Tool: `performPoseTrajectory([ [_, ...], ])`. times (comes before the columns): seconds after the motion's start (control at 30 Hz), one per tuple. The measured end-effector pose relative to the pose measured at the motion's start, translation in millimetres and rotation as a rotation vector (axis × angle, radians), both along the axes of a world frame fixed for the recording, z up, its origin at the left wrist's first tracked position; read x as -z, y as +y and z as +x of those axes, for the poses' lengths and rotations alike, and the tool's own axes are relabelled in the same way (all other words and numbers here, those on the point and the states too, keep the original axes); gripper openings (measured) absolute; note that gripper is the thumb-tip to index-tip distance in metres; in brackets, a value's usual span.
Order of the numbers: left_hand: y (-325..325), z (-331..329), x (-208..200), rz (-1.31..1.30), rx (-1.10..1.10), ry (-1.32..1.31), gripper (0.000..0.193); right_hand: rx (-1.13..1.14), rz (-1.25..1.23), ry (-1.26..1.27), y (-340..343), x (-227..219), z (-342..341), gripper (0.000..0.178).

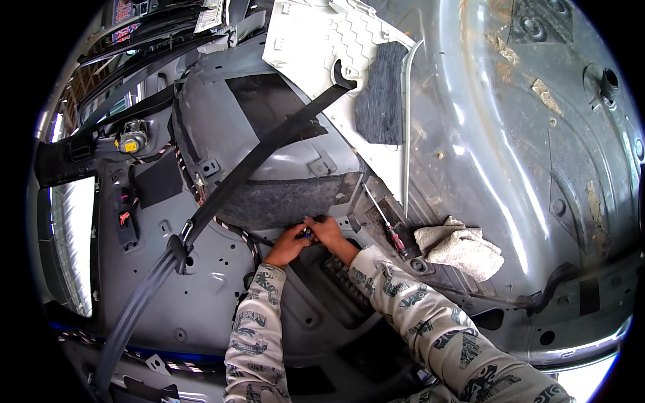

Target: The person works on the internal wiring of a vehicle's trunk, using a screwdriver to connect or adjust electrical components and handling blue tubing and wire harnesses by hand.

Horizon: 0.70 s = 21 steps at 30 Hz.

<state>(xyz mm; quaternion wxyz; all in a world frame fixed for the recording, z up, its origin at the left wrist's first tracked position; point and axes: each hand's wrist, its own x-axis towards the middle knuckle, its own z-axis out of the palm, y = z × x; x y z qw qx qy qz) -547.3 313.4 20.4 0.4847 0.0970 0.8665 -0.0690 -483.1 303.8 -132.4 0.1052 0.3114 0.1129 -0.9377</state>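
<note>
My left hand [289, 246] and my right hand [328, 236] meet at the foot of the grey wheel arch [262, 158] inside a stripped car body. The fingers of both are closed close together around something small with a dark blue part, too small to name. Just left of them runs a taped wiring harness [235, 232]. Beneath my right wrist is a black slotted vent [346, 282]. To the right of my right hand lies a screwdriver [396, 238] with a red and dark handle, its shaft pointing away from me. A crumpled beige cloth [463, 252] lies beyond it.
A black seat belt [269, 144] stretches diagonally across the wheel arch. A white trim panel [322, 40] with a dark pad [381, 94] rests at the back. On the left are a belt retractor [132, 138] and a window opening [72, 245]. Bare metal floor [510, 168] spreads to the right.
</note>
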Motion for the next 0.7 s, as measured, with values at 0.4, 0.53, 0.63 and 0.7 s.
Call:
performPoseTrajectory([
  [0.4, -28, -1, 20, 0.111, -0.116, 0.179, 0.042, 0.222, 0.586, -0.110, -19, -4, 1, 0.038],
  [0.53, -30, -8, 20, 0.101, -0.137, 0.106, 0.047, 0.242, 0.565, -0.099, -18, -5, 4, 0.036],
  [0.63, -22, -5, 19, 0.094, -0.120, 0.091, 0.051, 0.285, 0.527, -0.087, -19, -3, 4, 0.034],
  [0.7, -24, -4, 18, 0.091, -0.084, 0.095, 0.052, 0.314, 0.504, -0.062, -18, -4, 6, 0.035],
])
